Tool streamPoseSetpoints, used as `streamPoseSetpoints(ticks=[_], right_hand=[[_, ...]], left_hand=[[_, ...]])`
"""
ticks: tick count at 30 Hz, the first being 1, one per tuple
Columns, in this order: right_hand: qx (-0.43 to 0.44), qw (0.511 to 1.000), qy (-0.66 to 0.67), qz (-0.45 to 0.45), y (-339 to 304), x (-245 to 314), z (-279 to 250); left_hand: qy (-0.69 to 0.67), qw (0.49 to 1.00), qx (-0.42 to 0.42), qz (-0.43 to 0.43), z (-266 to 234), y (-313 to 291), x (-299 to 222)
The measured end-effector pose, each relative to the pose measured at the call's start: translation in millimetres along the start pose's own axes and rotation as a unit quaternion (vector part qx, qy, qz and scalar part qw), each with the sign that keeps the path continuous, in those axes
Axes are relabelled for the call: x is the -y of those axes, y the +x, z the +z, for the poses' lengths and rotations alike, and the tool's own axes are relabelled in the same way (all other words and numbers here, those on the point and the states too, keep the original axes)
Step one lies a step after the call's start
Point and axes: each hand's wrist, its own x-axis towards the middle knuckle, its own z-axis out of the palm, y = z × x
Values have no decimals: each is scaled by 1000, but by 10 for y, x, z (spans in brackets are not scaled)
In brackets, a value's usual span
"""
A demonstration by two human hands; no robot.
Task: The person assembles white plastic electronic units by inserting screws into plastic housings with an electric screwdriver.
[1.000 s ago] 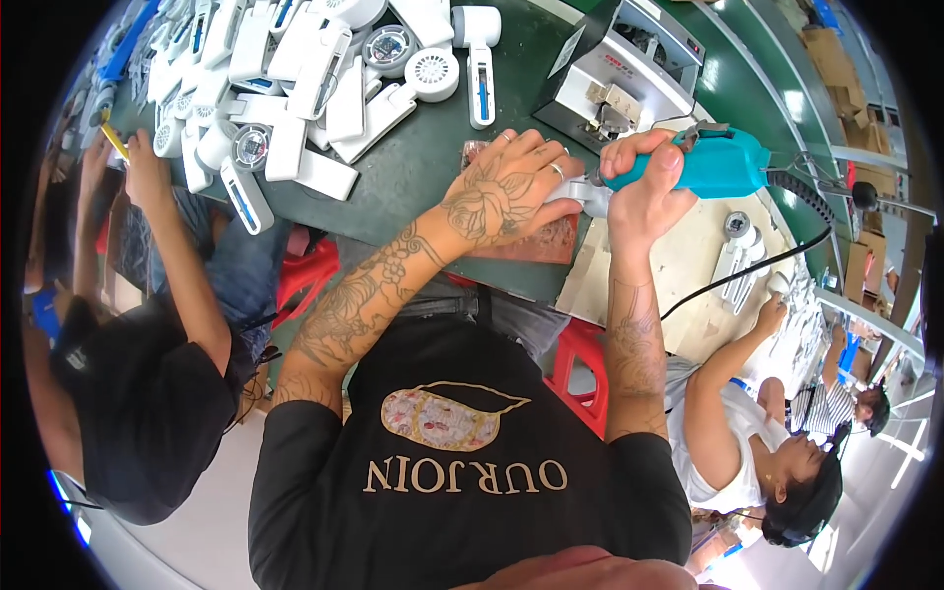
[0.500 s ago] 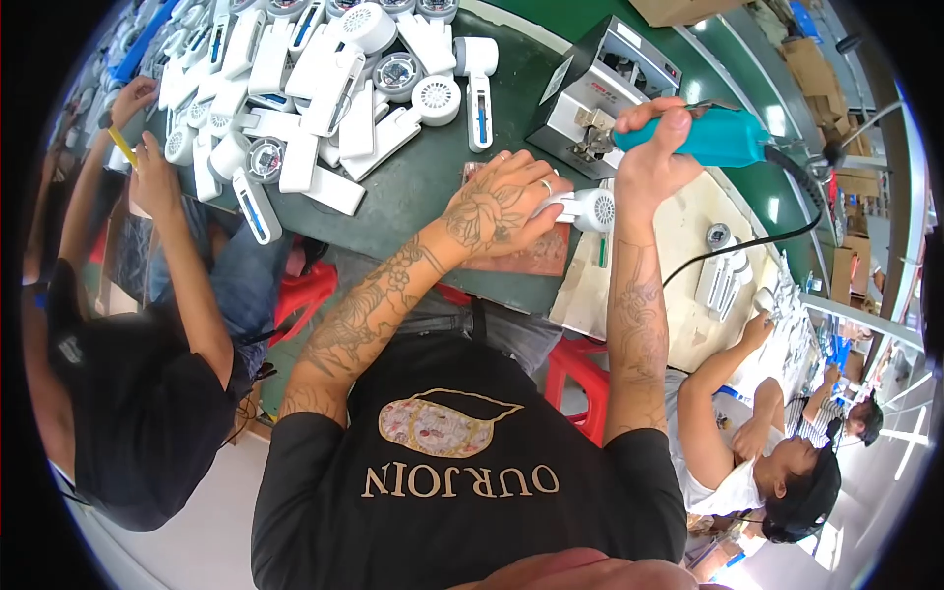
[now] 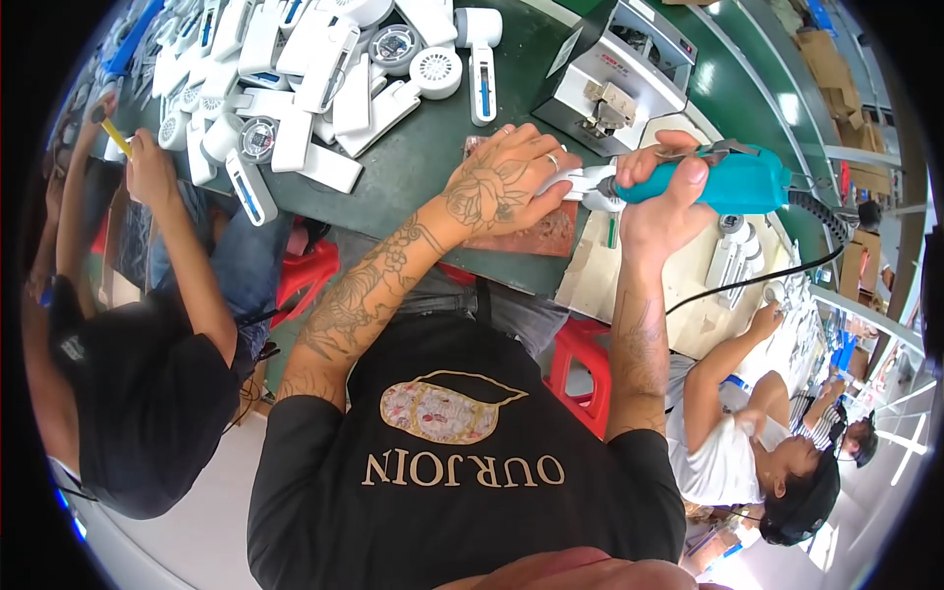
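Note:
My left hand (image 3: 509, 182) is closed over a white handheld fan (image 3: 593, 185), pressing it down on a reddish-brown pad (image 3: 536, 241). Only the round head of the fan shows past my fingers; its handle is mostly hidden under the hand. Wrapped in my right hand (image 3: 664, 202) is a teal electric screwdriver (image 3: 747, 182), lying nearly level with its cord trailing off to the right. Its nose points left and meets the fan's head; whether the bit touches a screw cannot be made out.
A silver screw feeder (image 3: 610, 93) stands beyond my hands. White fans (image 3: 344, 93) are heaped at the far left. More fan parts (image 3: 733, 261) lie on a cardboard sheet (image 3: 600, 275) at right. Co-workers sit on both sides; the left one holds a yellow-handled tool (image 3: 116, 138).
My right hand has brought the screwdriver from the screw feeder down toward me and onto the fan's head. The left hand stays on the fan, which now sits slightly nearer the feeder.

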Motion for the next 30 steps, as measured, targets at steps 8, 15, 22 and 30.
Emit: streamPoseSetpoints(ticks=[8,15,22,30], right_hand=[[30,999,38,15,-117,-100,-80],[42,999,19,-4,-141,-232,-70],[18,999,46,-1,-158,-303,-71],[-59,972,222,56,-441,174,-395]], left_hand=[[17,999,-24,23,-16,-30,-5],[48,999,8,18,-8,15,-32],[74,997,-15,24,-94,31,-37],[124,978,-97,139,-38,-379,-334]])
